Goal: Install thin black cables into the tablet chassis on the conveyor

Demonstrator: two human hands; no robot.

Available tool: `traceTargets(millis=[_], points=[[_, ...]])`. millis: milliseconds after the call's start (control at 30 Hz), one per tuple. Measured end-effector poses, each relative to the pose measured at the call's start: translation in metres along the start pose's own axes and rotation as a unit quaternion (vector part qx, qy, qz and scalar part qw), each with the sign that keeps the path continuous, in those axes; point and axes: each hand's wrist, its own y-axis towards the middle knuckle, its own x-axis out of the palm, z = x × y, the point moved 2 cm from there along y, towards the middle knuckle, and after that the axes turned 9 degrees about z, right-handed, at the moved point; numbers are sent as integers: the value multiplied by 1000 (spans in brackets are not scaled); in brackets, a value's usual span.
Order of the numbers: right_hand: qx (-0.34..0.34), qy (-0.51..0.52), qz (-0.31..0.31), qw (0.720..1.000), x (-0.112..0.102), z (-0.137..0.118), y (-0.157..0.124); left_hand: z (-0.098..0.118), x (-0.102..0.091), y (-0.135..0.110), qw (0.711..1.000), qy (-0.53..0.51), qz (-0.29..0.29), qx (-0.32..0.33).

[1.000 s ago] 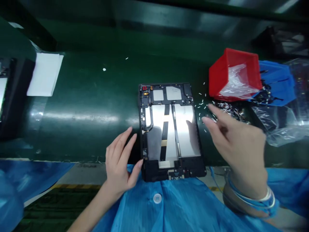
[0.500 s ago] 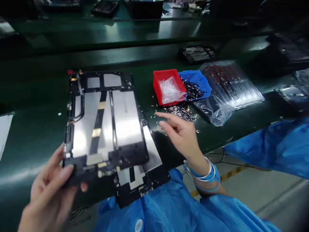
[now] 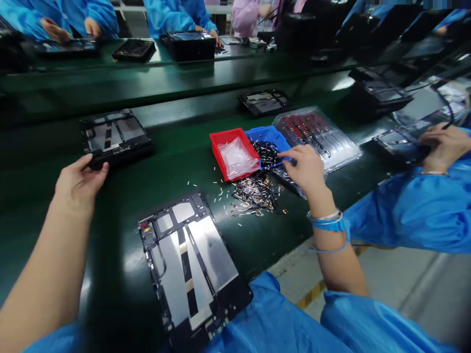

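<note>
My left hand (image 3: 81, 184) grips the near corner of an opened tablet (image 3: 114, 135), which lies at the back left and looks thick, like a stack. My right hand (image 3: 307, 169) is at the right edge of the blue bin (image 3: 281, 139), with thumb and forefinger drawn close together by the short black cables (image 3: 265, 153). Whether a cable is between them is too small to tell. A second opened tablet (image 3: 200, 264), with silver plates and ribbon cables, lies tilted at the bench edge in front of me, and neither hand touches it.
A red bin (image 3: 217, 147) with clear plastic bags adjoins the blue bin. Loose small cables (image 3: 255, 193) and white bits lie before them. A clear tray (image 3: 346, 152) with parts stands to the right. A co-worker's hand (image 3: 447, 144) is at far right; other people work across the bench.
My left hand has moved the tablet away from me to the back left of the bench. My right hand has moved right to the blue bin, fingers closing. The view has tilted up.
</note>
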Motion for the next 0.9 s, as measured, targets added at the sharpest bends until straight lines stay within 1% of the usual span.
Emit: traceTargets(millis=[67,133,233,267,300,333,367,400,433,467,500,567,600,633,667,733,833,900], points=[[-29,-22,-37,999,9,0,0,-3,-6,2,996,-13,50,-75],[-40,-21,-43,998,14,1,0,-3,-12,-1,986,-13,104,-130],[-31,29,-8,999,17,4,1,7,-17,-16,971,-5,184,-150],[-13,57,17,998,17,5,2,12,-16,-25,968,-13,203,-147],[15,86,50,995,17,7,4,18,-15,-34,967,-28,208,-142],[52,115,89,988,16,9,7,24,-12,-44,968,-47,205,-134],[92,139,126,978,15,12,9,30,-9,-55,972,-67,188,-124],[127,155,153,968,15,14,12,36,-6,-66,977,-82,161,-115],[147,161,163,962,16,15,14,42,-3,-76,981,-91,132,-107],[148,157,152,965,16,16,16,47,-1,-86,984,-97,108,-100],[130,144,125,973,17,15,17,52,0,-95,987,-101,84,-94],[63,105,52,991,19,12,15,61,3,-109,990,-113,35,-83],[31,85,22,996,19,10,13,64,3,-114,990,-120,16,-74],[8,68,-1,998,19,8,11,67,4,-117,990,-126,-3,-67],[0,52,-13,999,19,7,9,69,4,-120,989,-130,-17,-62],[24,16,-16,999,18,5,9,72,3,-122,989,-132,-30,-59],[89,-43,-6,995,21,0,19,72,1,-121,987,-140,-39,-63],[104,-82,-28,991,27,-6,31,72,-1,-121,986,-147,-45,-70]])
